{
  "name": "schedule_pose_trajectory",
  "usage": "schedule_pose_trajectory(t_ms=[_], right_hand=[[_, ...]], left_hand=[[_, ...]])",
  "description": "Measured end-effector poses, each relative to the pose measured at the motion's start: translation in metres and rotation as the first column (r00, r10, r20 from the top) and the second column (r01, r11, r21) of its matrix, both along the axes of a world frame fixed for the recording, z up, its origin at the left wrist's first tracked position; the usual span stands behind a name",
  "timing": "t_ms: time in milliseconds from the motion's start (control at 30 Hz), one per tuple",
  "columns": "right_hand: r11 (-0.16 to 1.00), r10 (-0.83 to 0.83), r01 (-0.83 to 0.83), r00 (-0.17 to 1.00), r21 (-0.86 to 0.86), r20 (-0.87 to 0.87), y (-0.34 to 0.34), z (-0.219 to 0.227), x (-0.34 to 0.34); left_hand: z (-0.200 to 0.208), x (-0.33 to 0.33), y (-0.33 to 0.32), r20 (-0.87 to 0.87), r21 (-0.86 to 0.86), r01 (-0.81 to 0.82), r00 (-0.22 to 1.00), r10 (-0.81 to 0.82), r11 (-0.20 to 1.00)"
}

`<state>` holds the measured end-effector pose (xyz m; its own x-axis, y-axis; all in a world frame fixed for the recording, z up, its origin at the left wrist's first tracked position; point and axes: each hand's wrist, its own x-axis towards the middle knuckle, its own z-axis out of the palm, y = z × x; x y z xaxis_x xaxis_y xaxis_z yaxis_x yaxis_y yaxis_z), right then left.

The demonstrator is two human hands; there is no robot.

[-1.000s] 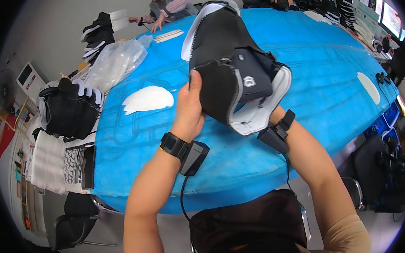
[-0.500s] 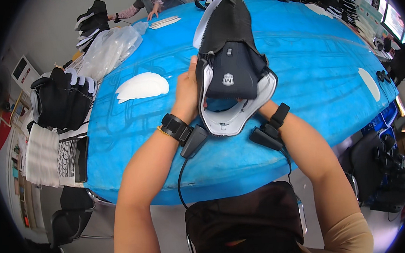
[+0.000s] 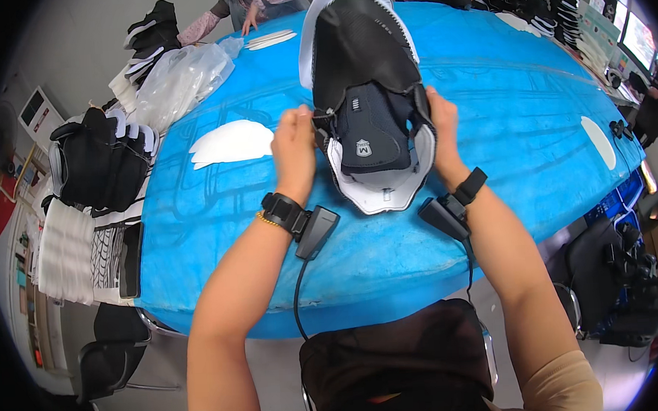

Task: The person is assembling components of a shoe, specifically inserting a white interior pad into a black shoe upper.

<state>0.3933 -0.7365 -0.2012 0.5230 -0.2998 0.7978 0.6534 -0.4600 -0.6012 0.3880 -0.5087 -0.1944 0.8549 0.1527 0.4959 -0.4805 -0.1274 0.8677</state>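
Note:
A black shoe upper [image 3: 361, 49] with a pale edge around its toe and a white lining at the heel is held up over the blue-covered table. Its dark tongue [image 3: 373, 131] shows in the middle, bearing a small pale emblem. My left hand [image 3: 294, 149] is closed on the upper's left side, fingers partly hidden behind it. On the opposite side, my right hand [image 3: 445, 127] grips the edge, its thumb upward. Left of my left hand, white insole-shaped sheets [image 3: 231, 144] lie fanned in a pile on the table.
Black shoe uppers [image 3: 104, 163] and a stack of white sheets [image 3: 67, 252] line the left edge. A clear plastic bag [image 3: 186, 82] lies farther back. One white sheet [image 3: 599, 144] is at the right. Two people [image 3: 256, 3] sit across the blue table [image 3: 504, 104]. Cables hang from my wrist devices.
My right hand has come from beneath the heel to the upper's right side. The upper has turned, showing more of its toe's inside, and shifted slightly left.

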Motion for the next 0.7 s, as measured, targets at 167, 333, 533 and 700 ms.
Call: schedule_pose_trajectory(t_ms=[167, 333, 533, 700], right_hand=[[0.889, 0.090, -0.036, 0.991, 0.457, -0.097, -0.012, 0.018, -0.005], [0.880, 0.043, -0.013, 0.998, 0.475, -0.052, -0.001, 0.024, -0.011], [0.938, 0.116, -0.090, 0.991, 0.335, -0.060, 0.016, 0.026, -0.026], [0.813, 0.499, -0.353, 0.832, 0.463, -0.241, 0.018, 0.012, -0.020]], left_hand=[[0.040, -0.023, 0.011, 0.145, 0.020, 0.081, 0.986, -0.083, 0.997], [0.057, -0.048, -0.009, 0.573, 0.584, -0.259, 0.802, -0.165, 0.769], [0.049, -0.046, -0.016, 0.575, 0.678, -0.410, 0.813, -0.093, 0.610], [0.036, -0.033, -0.005, 0.483, 0.638, -0.302, 0.874, -0.062, 0.708]])
